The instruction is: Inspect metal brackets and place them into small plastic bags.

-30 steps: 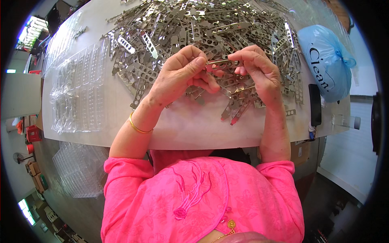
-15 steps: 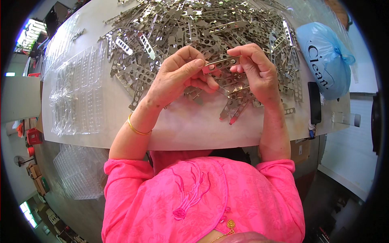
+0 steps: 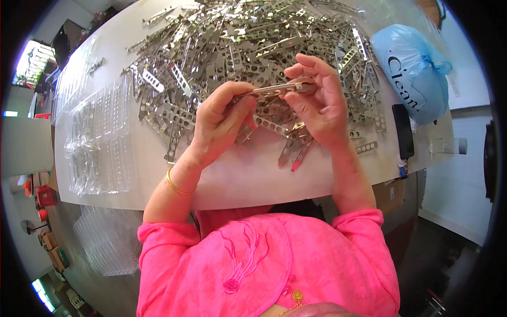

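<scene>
We held a thin metal strip (image 3: 277,89) level between both hands, above the near edge of a big heap of perforated metal strips (image 3: 248,47) that covered the far half of the white table (image 3: 248,182). Our left hand (image 3: 222,124) had its fingers curled around the strip's left end, thumb on top, grasping it. Our right hand (image 3: 319,103) pinched the right end between thumb and fingertips, the other fingers bent loosely above it. A gold bangle (image 3: 177,185) sat on the left wrist. Under the right hand a few loose strips lay on the table, one with a red tip (image 3: 297,165). To the left lay clear plastic trays (image 3: 100,142), flat on the tabletop. To the right were a light blue plastic bag (image 3: 409,71) and, just beside it nearer the table edge, a dark phone (image 3: 404,132).
</scene>
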The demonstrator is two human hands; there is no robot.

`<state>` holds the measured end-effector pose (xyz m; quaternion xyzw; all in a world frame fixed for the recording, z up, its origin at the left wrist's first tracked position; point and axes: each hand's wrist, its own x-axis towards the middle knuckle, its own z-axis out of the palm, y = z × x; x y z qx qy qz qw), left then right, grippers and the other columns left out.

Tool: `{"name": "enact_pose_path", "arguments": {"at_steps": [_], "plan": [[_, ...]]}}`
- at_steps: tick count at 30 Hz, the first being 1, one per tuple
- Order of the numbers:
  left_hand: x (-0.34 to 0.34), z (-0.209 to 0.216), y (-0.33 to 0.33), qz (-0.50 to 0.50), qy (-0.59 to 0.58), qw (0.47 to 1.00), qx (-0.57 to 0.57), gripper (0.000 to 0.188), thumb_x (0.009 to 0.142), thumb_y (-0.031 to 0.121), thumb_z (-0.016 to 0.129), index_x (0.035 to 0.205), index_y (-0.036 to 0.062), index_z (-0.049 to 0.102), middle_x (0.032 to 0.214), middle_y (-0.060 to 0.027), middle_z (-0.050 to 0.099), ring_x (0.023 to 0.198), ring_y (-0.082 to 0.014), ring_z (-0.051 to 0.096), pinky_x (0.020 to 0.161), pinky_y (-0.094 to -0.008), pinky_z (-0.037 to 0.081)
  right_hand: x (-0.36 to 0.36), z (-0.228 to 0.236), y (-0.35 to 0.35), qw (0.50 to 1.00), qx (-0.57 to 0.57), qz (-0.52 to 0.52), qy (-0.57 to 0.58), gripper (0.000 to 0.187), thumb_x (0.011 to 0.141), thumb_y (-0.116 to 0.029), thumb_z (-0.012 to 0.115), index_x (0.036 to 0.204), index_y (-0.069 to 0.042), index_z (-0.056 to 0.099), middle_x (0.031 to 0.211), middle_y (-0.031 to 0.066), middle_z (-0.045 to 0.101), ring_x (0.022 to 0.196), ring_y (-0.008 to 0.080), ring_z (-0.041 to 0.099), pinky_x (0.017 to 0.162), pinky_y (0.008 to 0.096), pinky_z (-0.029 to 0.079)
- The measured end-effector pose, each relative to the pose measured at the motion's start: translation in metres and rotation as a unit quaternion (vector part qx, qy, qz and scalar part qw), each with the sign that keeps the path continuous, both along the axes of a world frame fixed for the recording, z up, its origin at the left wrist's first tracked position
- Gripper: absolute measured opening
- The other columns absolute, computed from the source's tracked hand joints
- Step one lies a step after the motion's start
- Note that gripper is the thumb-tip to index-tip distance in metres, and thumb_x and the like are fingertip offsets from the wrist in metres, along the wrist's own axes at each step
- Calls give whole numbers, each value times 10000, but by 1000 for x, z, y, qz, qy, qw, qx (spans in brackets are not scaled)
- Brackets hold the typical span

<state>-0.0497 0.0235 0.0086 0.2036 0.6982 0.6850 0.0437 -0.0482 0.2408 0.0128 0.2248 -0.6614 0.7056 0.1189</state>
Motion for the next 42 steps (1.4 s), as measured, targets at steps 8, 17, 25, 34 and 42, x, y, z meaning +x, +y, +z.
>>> {"name": "enact_pose_path", "arguments": {"at_steps": [8, 17, 25, 34, 42], "plan": [[-1, -7, 2, 10, 41, 997, 58, 183, 1028, 28, 520, 1197, -22, 570, 855, -45, 619, 712, -101, 612, 679, -251, 558, 2, 5, 8, 999, -5, 20, -37, 405, 977, 22, 572, 1377, 8, 503, 1170, 115, 629, 982, 150, 660, 893, 272, 540], [-4, -8, 2, 36, 98, 995, -8, 142, 1021, 22, 521, 1146, -20, 574, 891, -43, 586, 699, -90, 602, 638, -238, 529, -1, 3, 4, 998, 66, -20, -6, 343, 1038, -13, 469, 1373, 7, 535, 1126, 112, 674, 906, 131, 686, 833, 254, 552], [-4, -12, 3, 35, 101, 994, -30, 110, 1017, 15, 514, 1094, -11, 588, 860, -45, 562, 629, -93, 580, 578, -242, 478, 2, 6, 5, 999, 43, -10, -25, 349, 1036, -15, 473, 1379, -16, 540, 1121, 104, 679, 898, 125, 690, 818, 244, 551], [-2, -8, 3, 24, 112, 991, -70, 122, 1036, 55, 498, 1107, -6, 576, 841, -42, 547, 588, -84, 536, 547, -236, 453, 4, 7, 3, 999, 21, -17, -35, 349, 1039, -77, 512, 1382, -20, 544, 1054, 67, 700, 879, 114, 699, 790, 227, 549], [0, -13, 0, 35, 84, 994, -68, 179, 1070, 124, 456, 1189, 7, 522, 835, -17, 555, 617, -57, 547, 581, -218, 515, 5, 9, 4, 995, 89, -13, -40, 326, 1049, -107, 503, 1356, -12, 562, 1038, 76, 712, 856, 116, 701, 775, 231, 545]]}}
